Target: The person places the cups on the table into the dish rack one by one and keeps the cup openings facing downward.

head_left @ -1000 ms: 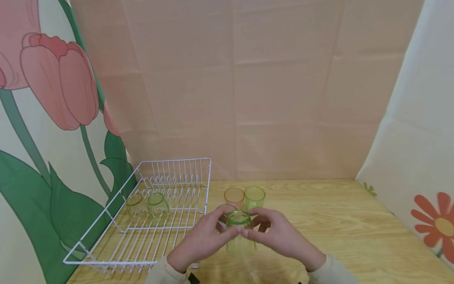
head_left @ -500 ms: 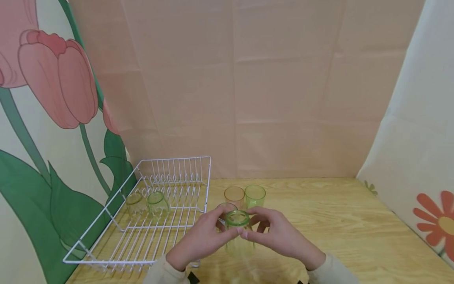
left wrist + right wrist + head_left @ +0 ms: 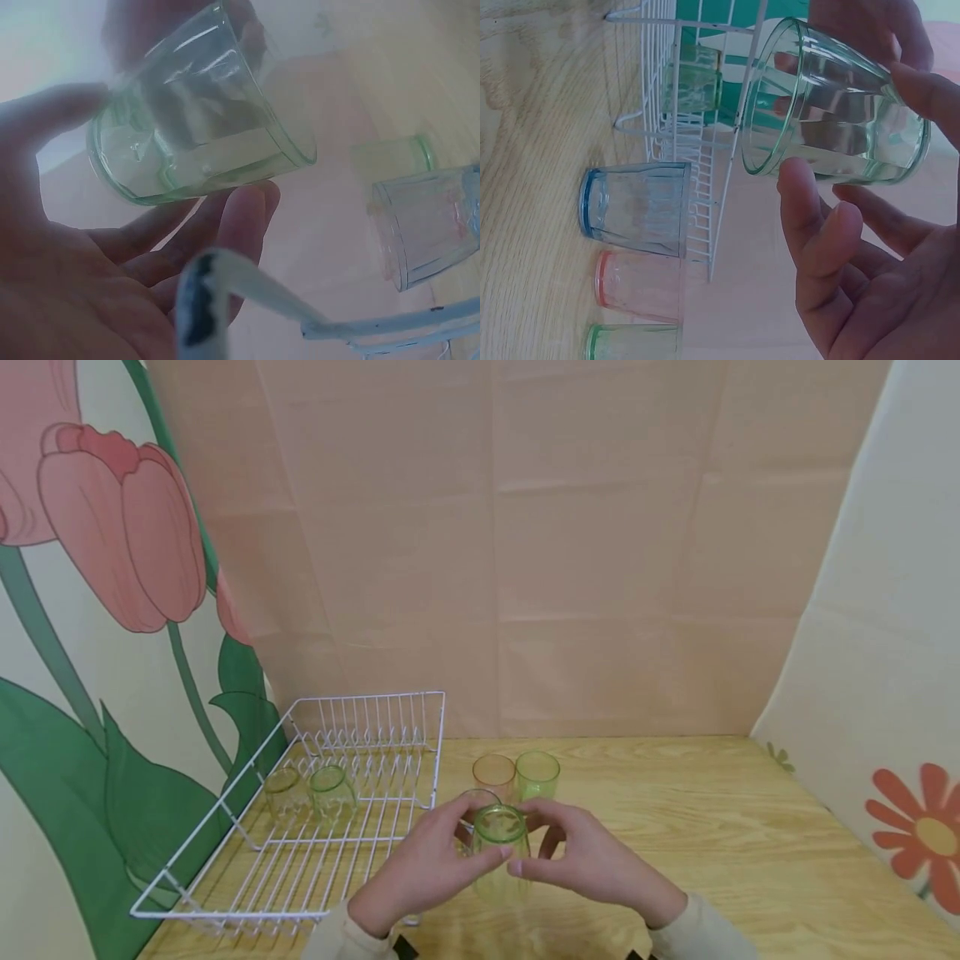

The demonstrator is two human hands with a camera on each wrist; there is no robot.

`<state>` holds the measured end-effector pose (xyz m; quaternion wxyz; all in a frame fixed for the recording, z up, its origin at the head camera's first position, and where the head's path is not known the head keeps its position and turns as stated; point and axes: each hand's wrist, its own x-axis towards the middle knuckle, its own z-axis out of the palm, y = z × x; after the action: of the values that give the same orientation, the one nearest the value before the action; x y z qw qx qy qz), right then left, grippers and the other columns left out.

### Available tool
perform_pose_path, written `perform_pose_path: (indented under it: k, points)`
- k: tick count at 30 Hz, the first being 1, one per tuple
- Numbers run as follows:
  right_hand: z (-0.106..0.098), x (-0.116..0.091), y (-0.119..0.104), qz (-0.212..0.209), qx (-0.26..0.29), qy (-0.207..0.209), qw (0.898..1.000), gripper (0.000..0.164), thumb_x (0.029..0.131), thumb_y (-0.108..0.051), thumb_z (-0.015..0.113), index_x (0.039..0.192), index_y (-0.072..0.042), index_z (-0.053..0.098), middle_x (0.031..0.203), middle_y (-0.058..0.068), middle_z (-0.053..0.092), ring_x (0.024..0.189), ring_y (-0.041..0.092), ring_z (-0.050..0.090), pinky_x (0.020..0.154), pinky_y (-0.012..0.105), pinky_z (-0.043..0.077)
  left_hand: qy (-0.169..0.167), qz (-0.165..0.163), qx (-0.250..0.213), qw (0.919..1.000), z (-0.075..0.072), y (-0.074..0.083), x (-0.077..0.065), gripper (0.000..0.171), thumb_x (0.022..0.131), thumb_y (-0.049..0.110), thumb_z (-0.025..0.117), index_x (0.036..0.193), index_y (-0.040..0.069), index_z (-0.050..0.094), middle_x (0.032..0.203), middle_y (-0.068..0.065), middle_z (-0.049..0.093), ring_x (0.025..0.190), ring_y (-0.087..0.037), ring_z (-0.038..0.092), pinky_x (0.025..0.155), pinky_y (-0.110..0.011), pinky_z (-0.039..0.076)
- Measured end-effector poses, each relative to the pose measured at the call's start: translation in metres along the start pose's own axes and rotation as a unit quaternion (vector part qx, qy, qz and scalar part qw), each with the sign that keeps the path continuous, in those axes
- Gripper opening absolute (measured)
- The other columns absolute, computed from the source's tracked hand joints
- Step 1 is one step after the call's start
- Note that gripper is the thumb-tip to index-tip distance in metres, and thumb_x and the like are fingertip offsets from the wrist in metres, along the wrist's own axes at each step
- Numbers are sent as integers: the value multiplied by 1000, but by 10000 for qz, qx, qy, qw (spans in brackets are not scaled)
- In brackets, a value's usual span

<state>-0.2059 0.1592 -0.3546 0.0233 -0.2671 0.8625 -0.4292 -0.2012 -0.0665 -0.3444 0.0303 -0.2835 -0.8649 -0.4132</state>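
Both hands hold a clear green drinking glass [image 3: 501, 828] upside down, its thick base up and its wide rim down. It hangs above the wooden table, in front of the other glasses. My left hand [image 3: 429, 862] grips its left side, thumb near the base. From the right, my right hand [image 3: 596, 860] holds it between thumb and fingers, as the right wrist view shows. Behind the left fingers stands a bluish glass [image 3: 634, 206], partly hidden in the head view. An orange-pink glass [image 3: 493, 770] and another green glass [image 3: 538, 774] stand upright behind it.
To the left is a white wire dish rack [image 3: 337, 842]. Inside it, toward its left side, an amber glass [image 3: 283, 795] and a green glass [image 3: 333, 795] sit upside down. A pink backdrop [image 3: 495, 568] closes off the table's [image 3: 712, 835] far edge.
The held glass has shifted slightly left. The thumb tips, which met in front of it, are now a little apart. The rack and the other glasses stay put.
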Motion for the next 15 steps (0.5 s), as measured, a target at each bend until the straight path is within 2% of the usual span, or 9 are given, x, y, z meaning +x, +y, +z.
perform_pose_path:
  k: [6, 15]
  points:
    - [1, 0, 1, 58, -114, -102, 9999, 57, 77, -45, 74, 126, -25, 52, 109, 0, 63, 70, 13, 60, 55, 28, 50, 86, -283, 206, 9993, -8, 2, -4, 55, 80, 61, 61, 122, 26, 54, 103, 14, 61, 88, -9, 58, 62, -25, 47]
    - [2, -1, 6, -17, -226, -255, 9994, 53, 77, -45, 73, 124, -29, 54, 109, -2, 63, 69, 11, 60, 54, 28, 49, 265, -337, 406, 9983, -22, -3, -6, 49, 81, 59, 62, 114, 22, 57, 98, 13, 63, 87, -9, 59, 63, -27, 48]
